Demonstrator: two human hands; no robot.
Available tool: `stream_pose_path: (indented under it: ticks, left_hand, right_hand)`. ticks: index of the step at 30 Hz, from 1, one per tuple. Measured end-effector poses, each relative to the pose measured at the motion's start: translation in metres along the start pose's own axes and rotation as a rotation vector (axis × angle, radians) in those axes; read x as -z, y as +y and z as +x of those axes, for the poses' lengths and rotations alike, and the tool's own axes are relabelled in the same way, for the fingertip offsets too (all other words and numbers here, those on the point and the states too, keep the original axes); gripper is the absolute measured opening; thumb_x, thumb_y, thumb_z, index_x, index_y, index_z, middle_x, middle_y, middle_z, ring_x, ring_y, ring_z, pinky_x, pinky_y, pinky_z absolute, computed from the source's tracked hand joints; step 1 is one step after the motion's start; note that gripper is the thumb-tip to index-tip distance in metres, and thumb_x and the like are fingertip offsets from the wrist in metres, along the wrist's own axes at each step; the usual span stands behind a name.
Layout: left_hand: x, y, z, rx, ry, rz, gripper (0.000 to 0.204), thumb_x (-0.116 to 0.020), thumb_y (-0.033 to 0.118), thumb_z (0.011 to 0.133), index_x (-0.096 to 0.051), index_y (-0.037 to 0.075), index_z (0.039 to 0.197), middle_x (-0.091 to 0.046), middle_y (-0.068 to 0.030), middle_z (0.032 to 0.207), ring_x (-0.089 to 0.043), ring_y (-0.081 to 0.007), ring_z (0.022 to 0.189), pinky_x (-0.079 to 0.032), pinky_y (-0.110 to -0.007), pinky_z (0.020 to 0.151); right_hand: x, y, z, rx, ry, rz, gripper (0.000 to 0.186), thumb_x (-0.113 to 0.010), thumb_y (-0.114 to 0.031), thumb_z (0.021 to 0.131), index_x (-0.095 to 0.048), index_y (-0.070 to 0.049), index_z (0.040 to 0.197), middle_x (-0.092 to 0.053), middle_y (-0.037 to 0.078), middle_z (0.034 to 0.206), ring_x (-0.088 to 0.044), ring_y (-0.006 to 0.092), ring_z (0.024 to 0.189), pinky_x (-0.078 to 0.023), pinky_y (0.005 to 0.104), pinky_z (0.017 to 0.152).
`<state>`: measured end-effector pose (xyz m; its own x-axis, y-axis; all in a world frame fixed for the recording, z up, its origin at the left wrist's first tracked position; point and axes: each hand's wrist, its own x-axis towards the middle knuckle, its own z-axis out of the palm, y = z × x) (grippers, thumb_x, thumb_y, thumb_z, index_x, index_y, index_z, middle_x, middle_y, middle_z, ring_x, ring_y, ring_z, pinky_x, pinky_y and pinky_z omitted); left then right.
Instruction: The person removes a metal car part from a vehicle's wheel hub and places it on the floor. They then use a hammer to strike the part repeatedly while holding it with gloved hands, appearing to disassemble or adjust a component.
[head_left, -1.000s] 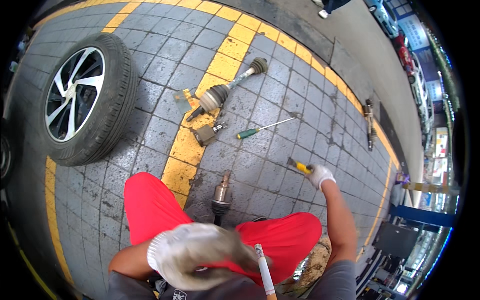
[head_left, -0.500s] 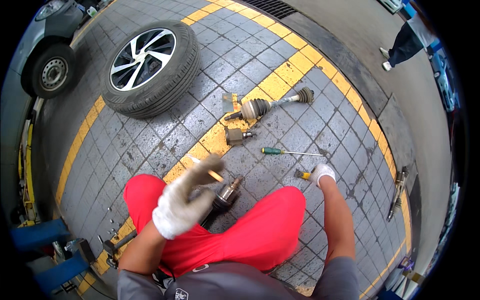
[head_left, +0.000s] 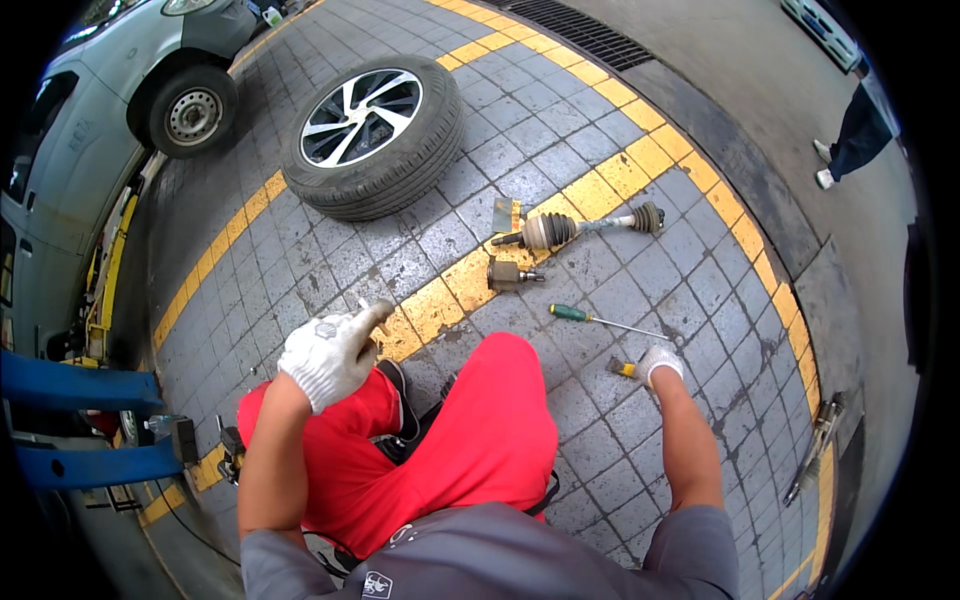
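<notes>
Compared with half a second ago, the left hand (head_left: 328, 358), in a white knitted glove, has moved away from between the legs and is now above the red-trousered left knee. The right knee (head_left: 505, 375) has come inward, and it mostly hides the metal joint that was showing there. The wheel and the loose parts appear further right in the view.

The left hand has bent fingers, and a thin white cigarette (head_left: 366, 304) is pinched at their tips. The right hand (head_left: 659, 362), gloved in the same way, remains closed around a short yellow-and-dark tool (head_left: 624, 369), whose end sticks out to the left of the fist, low over the floor. Just beyond this hand, not touching it, lies a screwdriver (head_left: 570, 312) with a green handle and a slim metal shaft.

Farther away are a squat, brownish metal cylinder (head_left: 508, 274) with a narrow stub, and a drive shaft (head_left: 552, 230) with black ribbed boots. The grey floor tiles (head_left: 600, 450) look worn and stained.
</notes>
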<state>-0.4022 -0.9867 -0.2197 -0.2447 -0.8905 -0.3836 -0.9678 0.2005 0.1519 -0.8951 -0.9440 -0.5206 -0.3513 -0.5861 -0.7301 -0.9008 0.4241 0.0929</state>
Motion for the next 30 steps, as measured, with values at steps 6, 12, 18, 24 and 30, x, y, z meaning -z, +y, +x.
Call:
stream_pose_path:
  ticks: [6, 12, 18, 24, 30]
  left_hand:
    - [-0.018, -0.004, 0.030, -0.072, -0.166, 0.125, 0.050, -0.055, 0.021, 0.096, -0.054, 0.020, 0.146, -0.073, -0.0115, 0.127, -0.069, -0.0336, 0.118, -0.055, -0.044, 0.100]
    - [-0.029, -0.019, 0.076, -0.200, -0.099, 0.158, 0.056, -0.055, 0.017, 0.093, -0.051, 0.019, 0.149, -0.073, -0.0160, 0.124, -0.071, -0.0377, 0.111, -0.057, -0.048, 0.091]
    - [-0.048, -0.019, 0.092, -0.374, -0.239, 0.019, 0.053, -0.061, 0.020, 0.089, -0.057, 0.014, 0.141, -0.074, -0.0156, 0.119, -0.071, -0.0356, 0.113, -0.057, -0.047, 0.089]
    - [-0.031, -0.014, 0.060, -0.443, -0.284, -0.038, 0.037, -0.063, 0.022, 0.089, -0.063, 0.009, 0.123, -0.076, -0.0159, 0.106, -0.073, -0.0399, 0.102, -0.058, -0.052, 0.081]
    - [-0.027, -0.008, 0.040, -0.596, -0.229, -0.037, 0.036, -0.065, 0.017, 0.083, -0.064, 0.004, 0.117, -0.075, -0.0205, 0.095, -0.074, -0.0424, 0.095, -0.059, -0.054, 0.077]
  right_hand:
    - [-0.015, -0.060, 0.004, 0.090, 0.067, -0.140, 0.035, -0.068, -0.025, 0.090, -0.078, -0.008, 0.119, -0.070, 0.020, 0.132, -0.069, 0.0343, 0.122, -0.056, 0.0439, 0.102]
    - [-0.029, -0.039, 0.000, 0.034, 0.183, -0.003, 0.029, -0.070, -0.022, 0.088, -0.080, -0.008, 0.111, -0.072, 0.019, 0.125, -0.070, 0.0349, 0.118, -0.058, 0.0449, 0.097]
    - [-0.054, -0.005, 0.012, -0.222, 0.120, 0.107, 0.045, -0.086, -0.028, 0.081, -0.076, 0.001, 0.115, -0.073, 0.024, 0.120, -0.071, 0.0375, 0.115, -0.058, 0.0442, 0.094]
    - [-0.007, -0.081, -0.048, -0.217, 0.098, 0.025, 0.039, -0.082, -0.021, 0.083, -0.076, 0.000, 0.115, -0.073, 0.024, 0.121, -0.071, 0.0357, 0.117, -0.059, 0.0435, 0.094]
    - [-0.040, -0.026, 0.026, -0.176, 0.084, 0.002, 0.035, -0.083, -0.013, 0.080, -0.075, 0.007, 0.108, -0.076, 0.025, 0.109, -0.076, 0.0350, 0.103, -0.061, 0.0436, 0.083]
